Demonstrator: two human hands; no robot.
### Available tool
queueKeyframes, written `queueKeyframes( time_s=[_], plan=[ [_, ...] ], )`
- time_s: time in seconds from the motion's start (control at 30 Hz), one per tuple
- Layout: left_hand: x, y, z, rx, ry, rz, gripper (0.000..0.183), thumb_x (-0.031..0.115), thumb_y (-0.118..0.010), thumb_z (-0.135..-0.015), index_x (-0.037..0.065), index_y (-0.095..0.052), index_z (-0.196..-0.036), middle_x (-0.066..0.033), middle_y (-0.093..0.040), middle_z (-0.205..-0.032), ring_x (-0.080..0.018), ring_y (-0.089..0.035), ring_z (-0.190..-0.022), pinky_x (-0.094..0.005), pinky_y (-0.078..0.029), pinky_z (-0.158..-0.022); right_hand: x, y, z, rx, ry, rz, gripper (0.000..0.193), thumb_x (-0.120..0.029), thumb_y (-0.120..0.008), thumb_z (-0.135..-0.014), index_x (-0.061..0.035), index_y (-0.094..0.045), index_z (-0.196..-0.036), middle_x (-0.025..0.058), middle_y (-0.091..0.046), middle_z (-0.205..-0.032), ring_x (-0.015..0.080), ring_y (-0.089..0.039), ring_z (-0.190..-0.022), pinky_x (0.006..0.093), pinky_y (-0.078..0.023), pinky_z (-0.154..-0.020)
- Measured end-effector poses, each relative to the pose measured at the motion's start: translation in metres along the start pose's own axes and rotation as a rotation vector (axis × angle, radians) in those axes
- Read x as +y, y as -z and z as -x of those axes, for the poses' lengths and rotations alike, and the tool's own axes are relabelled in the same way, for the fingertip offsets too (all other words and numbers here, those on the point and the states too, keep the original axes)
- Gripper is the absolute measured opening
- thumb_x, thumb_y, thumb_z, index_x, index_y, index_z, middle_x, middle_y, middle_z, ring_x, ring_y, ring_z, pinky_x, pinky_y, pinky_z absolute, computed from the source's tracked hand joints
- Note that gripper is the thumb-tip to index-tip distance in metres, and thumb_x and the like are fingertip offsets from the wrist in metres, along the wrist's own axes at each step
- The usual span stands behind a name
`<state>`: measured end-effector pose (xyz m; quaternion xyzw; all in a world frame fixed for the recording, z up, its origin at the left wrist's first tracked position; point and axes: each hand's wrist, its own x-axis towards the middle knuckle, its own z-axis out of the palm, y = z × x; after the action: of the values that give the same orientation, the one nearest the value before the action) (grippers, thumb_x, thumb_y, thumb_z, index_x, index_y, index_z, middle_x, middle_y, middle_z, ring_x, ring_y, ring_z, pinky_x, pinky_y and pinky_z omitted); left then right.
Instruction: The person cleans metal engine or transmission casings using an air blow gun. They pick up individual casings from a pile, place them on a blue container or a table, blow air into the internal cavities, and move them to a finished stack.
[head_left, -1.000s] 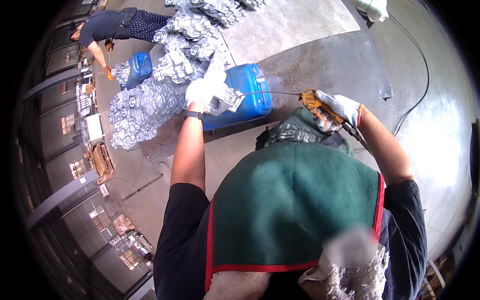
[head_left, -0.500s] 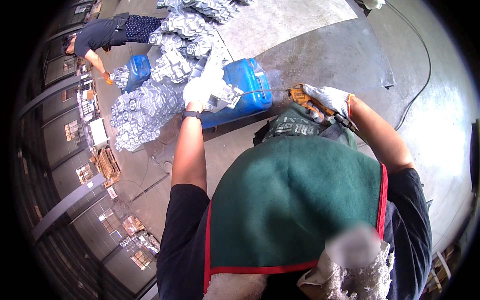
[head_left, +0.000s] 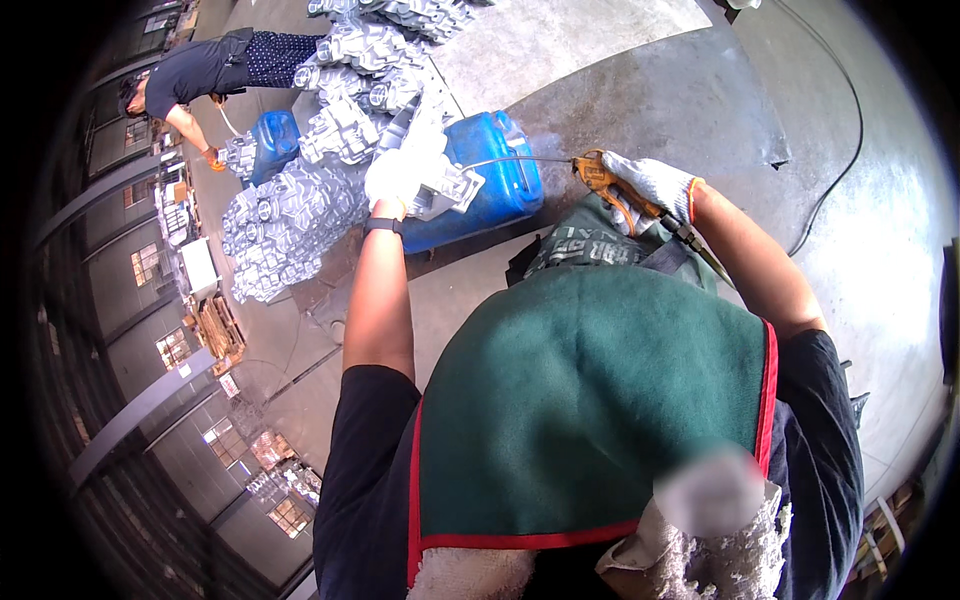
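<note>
My right hand (head_left: 652, 186), in a white work glove with an orange cuff edge, is closed around an orange air blow gun (head_left: 596, 178). Its long thin nozzle reaches left to a silver metal casting (head_left: 455, 188). That casting rests on a blue plastic drum (head_left: 500, 170) lying on its side. Gloved as well, my left hand (head_left: 392, 178) grips the casting's left part; glare washes out its finger detail. A hose runs from the blow gun back under my right forearm.
Many silver castings (head_left: 290, 225) are heaped to the left and behind the drum. A co-worker (head_left: 205, 75) at the far left bends over another casting on a smaller blue drum (head_left: 272, 140). A dark cable (head_left: 858, 130) curves along the floor at right.
My right hand and the blow gun have shifted slightly up and left, and the nozzle now sits higher against the casting. My left hand stays almost in place.
</note>
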<state>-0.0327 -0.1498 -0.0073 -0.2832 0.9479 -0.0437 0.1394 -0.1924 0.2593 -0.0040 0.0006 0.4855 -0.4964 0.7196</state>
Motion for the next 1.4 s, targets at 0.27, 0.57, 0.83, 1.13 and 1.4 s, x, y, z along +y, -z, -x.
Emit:
queueKeyframes(
  time_s=[0.27,0.57,0.83,1.13,1.4],
  plan=[
    [0.021,0.018,0.003,-0.019,0.012,-0.053,0.041,0.041,-0.051,-0.084,0.003,-0.066,-0.089,-0.0194,-0.065,-0.093,-0.0338,-0.063,-0.090,-0.0411,-0.049,-0.077,0.014,0.009,-0.010,0.018,0.017,0.055,0.054,-0.055,-0.034,-0.093,-0.0087,-0.060,-0.085,0.0031,-0.056,-0.063,0.0124,-0.053,-0.047,0.0262,-0.042,-0.041],
    [0.019,0.018,0.001,-0.036,0.021,-0.098,0.042,0.041,-0.050,-0.084,0.002,-0.066,-0.089,-0.0194,-0.065,-0.092,-0.0341,-0.063,-0.089,-0.0414,-0.049,-0.077,0.020,0.009,-0.010,0.012,0.053,0.231,0.053,-0.055,-0.036,-0.093,-0.0096,-0.061,-0.087,-0.0002,-0.056,-0.062,0.0093,-0.050,-0.046,0.0235,-0.039,-0.042],
    [0.006,0.003,-0.004,0.036,-0.028,-0.095,0.040,0.039,-0.049,-0.084,0.004,-0.068,-0.087,-0.0197,-0.066,-0.089,-0.0345,-0.063,-0.085,-0.0428,-0.049,-0.073,0.013,0.012,0.014,0.116,0.072,0.107,0.057,-0.055,-0.032,-0.093,-0.0096,-0.059,-0.074,-0.0002,-0.053,-0.054,0.0098,-0.048,-0.043,0.0249,-0.036,-0.041],
    [0.018,0.012,-0.007,-0.039,0.008,-0.122,0.044,0.042,-0.048,-0.085,0.002,-0.066,-0.089,-0.0203,-0.065,-0.093,-0.0335,-0.063,-0.091,-0.0416,-0.049,-0.078,0.018,0.009,0.024,0.130,0.051,0.092,0.048,-0.051,-0.035,-0.095,-0.0134,-0.062,-0.080,-0.0024,-0.053,-0.056,0.0071,-0.046,-0.043,0.0227,-0.034,-0.039],
    [0.025,0.012,-0.008,-0.021,-0.051,-0.119,0.045,0.043,-0.050,-0.083,0.003,-0.068,-0.087,-0.0195,-0.066,-0.090,-0.0337,-0.064,-0.087,-0.0423,-0.050,-0.074,0.023,0.002,0.007,0.094,0.034,0.165,0.048,-0.050,-0.037,-0.094,-0.0098,-0.062,-0.086,-0.0010,-0.056,-0.060,0.0085,-0.050,-0.046,0.0220,-0.039,-0.043]
  ],
)
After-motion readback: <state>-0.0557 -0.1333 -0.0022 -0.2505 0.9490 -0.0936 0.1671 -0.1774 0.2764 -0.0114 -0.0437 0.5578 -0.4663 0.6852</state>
